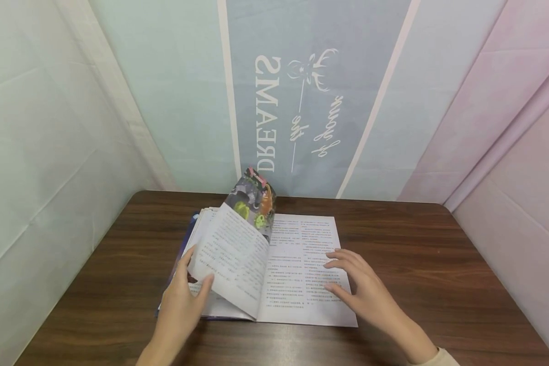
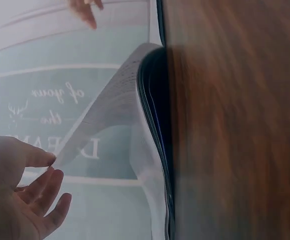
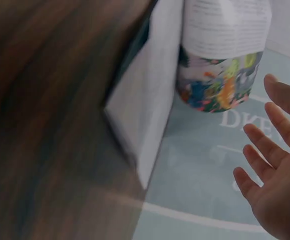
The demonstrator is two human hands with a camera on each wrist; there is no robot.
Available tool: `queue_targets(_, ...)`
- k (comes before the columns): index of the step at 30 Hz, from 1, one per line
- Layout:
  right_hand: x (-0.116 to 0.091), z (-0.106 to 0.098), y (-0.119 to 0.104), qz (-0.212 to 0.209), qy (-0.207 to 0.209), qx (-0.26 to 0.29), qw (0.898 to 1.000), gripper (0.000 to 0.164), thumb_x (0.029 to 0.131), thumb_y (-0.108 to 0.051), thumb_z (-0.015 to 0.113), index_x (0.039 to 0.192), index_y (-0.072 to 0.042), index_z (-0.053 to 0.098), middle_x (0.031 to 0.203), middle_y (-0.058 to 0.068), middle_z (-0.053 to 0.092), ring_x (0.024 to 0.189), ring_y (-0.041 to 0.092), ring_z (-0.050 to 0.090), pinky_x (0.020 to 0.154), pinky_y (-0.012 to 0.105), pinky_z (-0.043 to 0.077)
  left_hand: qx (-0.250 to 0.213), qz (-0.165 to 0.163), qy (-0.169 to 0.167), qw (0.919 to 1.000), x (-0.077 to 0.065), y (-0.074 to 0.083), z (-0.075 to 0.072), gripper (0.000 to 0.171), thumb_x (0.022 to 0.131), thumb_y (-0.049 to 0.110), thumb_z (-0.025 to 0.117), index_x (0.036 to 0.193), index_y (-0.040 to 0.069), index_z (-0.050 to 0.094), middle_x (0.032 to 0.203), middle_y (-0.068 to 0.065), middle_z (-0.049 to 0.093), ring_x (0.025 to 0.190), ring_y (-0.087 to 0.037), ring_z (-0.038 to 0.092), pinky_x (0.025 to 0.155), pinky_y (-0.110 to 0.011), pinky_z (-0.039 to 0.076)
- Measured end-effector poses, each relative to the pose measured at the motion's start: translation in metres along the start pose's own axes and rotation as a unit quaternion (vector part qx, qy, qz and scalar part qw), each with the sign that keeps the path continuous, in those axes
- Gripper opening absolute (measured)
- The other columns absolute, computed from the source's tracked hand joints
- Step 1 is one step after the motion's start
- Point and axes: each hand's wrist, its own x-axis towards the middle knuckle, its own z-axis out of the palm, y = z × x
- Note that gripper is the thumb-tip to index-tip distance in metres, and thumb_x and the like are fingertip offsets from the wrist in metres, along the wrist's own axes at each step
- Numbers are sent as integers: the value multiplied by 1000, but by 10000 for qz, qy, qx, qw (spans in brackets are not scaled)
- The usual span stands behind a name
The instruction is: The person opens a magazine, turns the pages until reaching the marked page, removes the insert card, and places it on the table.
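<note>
An open book (image 1: 302, 310) with printed text in columns and a blue cover lies on the table. My left hand (image 1: 180, 302) is at its left side, thumb and fingertip pinching the edge of a lifted page (image 1: 231, 259). That page curves up from the spine, and a colourful illustration (image 1: 256, 198) shows at its folded-over far part. In the left wrist view, the left hand (image 2: 30, 190) grips the sheet by its corner. My right hand (image 1: 366, 287) hovers at the right-hand page with fingers spread and relaxed, holding nothing; the right wrist view shows the same loose hand (image 3: 274, 155).
Dark wood-grain table (image 1: 421, 254) surrounds the book. Behind it hangs a pale blue-green cloth (image 1: 297, 101) with mirrored white lettering and a deer-head drawing. Light fabric walls stand at the left (image 1: 50, 127) and right (image 1: 521, 168).
</note>
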Motion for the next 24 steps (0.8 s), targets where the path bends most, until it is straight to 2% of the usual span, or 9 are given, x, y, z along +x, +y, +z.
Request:
queue_targets(3,-8,0,8,156,-199,-53,9997,43,75,-9,86,112,-17,66,130,2,61,128,30,49,110,9,21,79,-77,-17,9999,-1,-7,-4,76,84,2,77,147,-2,35,112,-27,64,78,-26,61,59,-33,51)
queue_targets(7,-17,-1,16,397,-466,-365,9975,42,75,-13,87,112,-17,67,130,1,61,127,25,50,107,20,35,165,-245,-208,9993,1,-14,-12,75,86,3,75,149,0,34,120,-26,61,86,-29,62,62,-35,51)
queue_targets(9,-21,-2,20,415,-554,-523,9962,43,74,-14,88,112,-16,68,129,1,62,126,25,52,102,32,43,210,-269,-246,9991,3,-19,-17,73,87,3,74,149,1,36,122,-26,60,91,-32,63,67,-40,55)
queue_targets(10,-22,-2,21,410,-606,-595,9955,44,73,-15,89,112,-15,68,129,1,62,124,25,53,100,38,46,242,-222,-231,9992,4,-22,-19,71,87,3,74,148,1,37,122,-26,60,93,-34,63,70,-45,56)
queue_targets(12,-26,-2,25,382,-690,-665,9947,45,72,-15,89,112,-15,68,128,2,62,121,25,56,97,40,49,337,-4,-167,9993,6,-29,-23,68,86,-1,74,145,-1,41,122,-27,61,96,-37,64,75,-51,56)
queue_targets(15,-32,-3,29,398,-903,-758,9922,47,72,-17,89,115,-16,67,128,3,62,118,25,59,93,48,52,535,248,-215,9980,8,-39,-28,65,83,-5,74,141,-4,45,122,-29,60,99,-41,64,77,-55,55)
queue_targets(17,-37,-3,33,410,-1069,-787,9903,49,72,-19,89,116,-16,67,129,4,62,117,25,60,92,48,53,690,258,-408,9964,8,-45,-30,63,83,-4,74,139,-4,46,125,-30,58,99,-44,64,76,-56,56)
queue_targets(21,-45,-4,42,382,-1359,-806,9867,52,71,-21,89,117,-18,66,131,2,60,118,24,58,93,48,52,956,-105,-1022,9901,7,-52,-32,59,86,1,73,139,-2,48,131,-31,54,106,-49,61,80,-60,54)
queue_targets(24,-49,-5,48,360,-1537,-782,9844,51,72,-23,89,118,-18,66,133,2,58,120,26,57,94,50,50,1030,-206,-1469,9836,5,-60,-31,56,86,2,73,138,-1,51,130,-28,55,108,-47,61,83,-59,53)
